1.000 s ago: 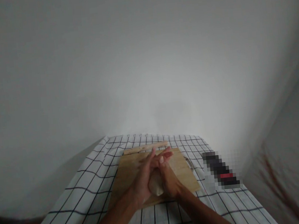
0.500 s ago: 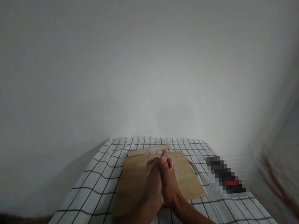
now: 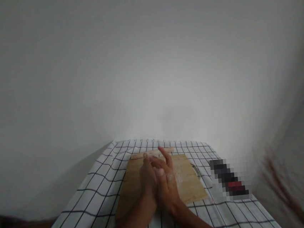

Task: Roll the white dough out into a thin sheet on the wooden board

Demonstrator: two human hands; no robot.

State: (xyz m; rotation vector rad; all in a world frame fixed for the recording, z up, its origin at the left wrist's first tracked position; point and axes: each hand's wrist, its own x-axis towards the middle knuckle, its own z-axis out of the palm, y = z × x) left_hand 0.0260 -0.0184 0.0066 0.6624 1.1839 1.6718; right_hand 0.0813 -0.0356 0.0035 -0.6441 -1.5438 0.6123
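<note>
Dough is probably hidden between left hand point(image 3: 148, 179) and right hand point(image 3: 169, 187), pressed together over the board point(image 3: 192, 187); their grip I cannot tell. Pressing looks under way, unfinished; powder point(image 3: 179, 177) dusts the board, and the pin point(image 3: 153, 152) lies beyond.

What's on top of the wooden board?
Whitish smears show on the right part of the wooden board. The left hand and right hand, held together, block its middle; anything beneath or between them is hidden.
</note>
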